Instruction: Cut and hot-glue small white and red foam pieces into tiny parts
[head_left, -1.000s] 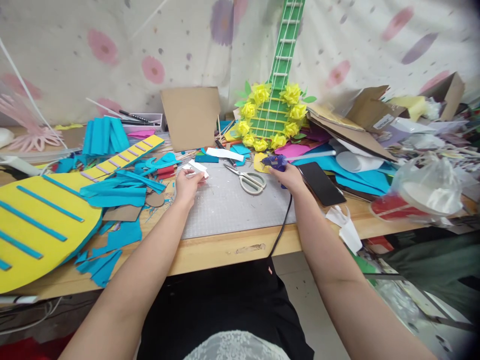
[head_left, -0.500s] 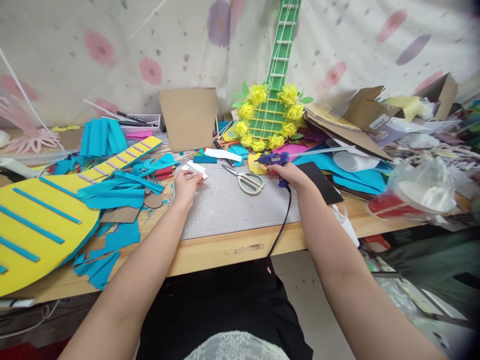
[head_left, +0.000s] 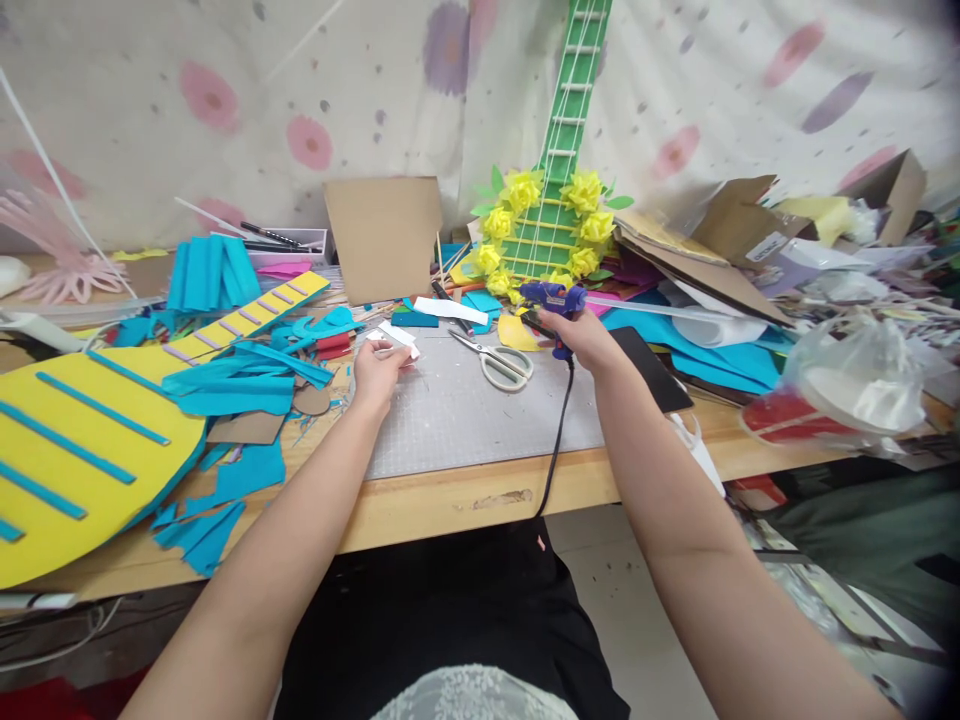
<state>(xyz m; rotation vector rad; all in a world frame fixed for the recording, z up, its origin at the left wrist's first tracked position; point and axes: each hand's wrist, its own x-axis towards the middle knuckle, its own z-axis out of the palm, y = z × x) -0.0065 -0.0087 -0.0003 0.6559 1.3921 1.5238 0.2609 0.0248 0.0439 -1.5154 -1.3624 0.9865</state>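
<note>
My left hand is closed in a pinch at the left side of the grey cutting mat, on a small white paper strip. Wrapped around the handle of a blue hot glue gun, my right hand holds it above the mat's far right part. The gun's nozzle points left, and a clear glue stick juts from its back. Scissors with pale handles lie between the hands. Beyond them is a longer white paper strip.
A yellow cardboard guitar shape lies at left beside blue paper scraps. A green guitar shape with yellow paper flowers leans at the back. At right are a black flat panel and a bagged red-and-white tub.
My right hand has raised the glue gun slightly, away from the yellow scrap. The left hand stays nearly in place on the white strip. The whole view has shifted a little.
</note>
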